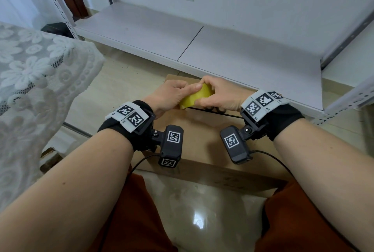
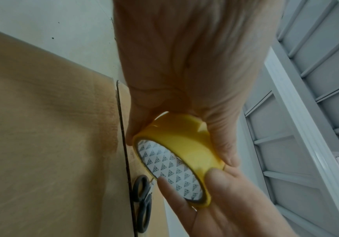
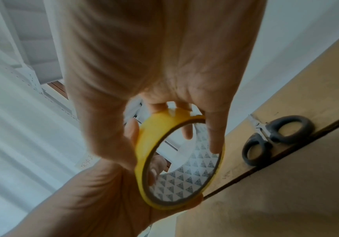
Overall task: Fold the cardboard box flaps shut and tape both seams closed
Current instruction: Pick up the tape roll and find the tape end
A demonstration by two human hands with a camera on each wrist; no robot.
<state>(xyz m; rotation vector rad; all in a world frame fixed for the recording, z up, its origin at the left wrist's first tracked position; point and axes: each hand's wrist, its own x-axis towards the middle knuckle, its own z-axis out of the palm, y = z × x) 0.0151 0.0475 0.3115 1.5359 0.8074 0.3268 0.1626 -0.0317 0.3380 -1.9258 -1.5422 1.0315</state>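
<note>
Gripping one yellow tape roll (image 1: 196, 96) together, left hand (image 1: 172, 95) and right hand (image 1: 221, 95) hover above the cardboard box (image 1: 202, 130), scissors (image 3: 274, 137) lying beneath them.

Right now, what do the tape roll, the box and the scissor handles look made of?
Tape roll: glossy yellow plastic film on a paper-like core printed with grey triangles. Box: matte brown cardboard, dark edge showing along the seam. Scissors: matte dark grey handles, probably plastic; a small metal part shows.
</note>
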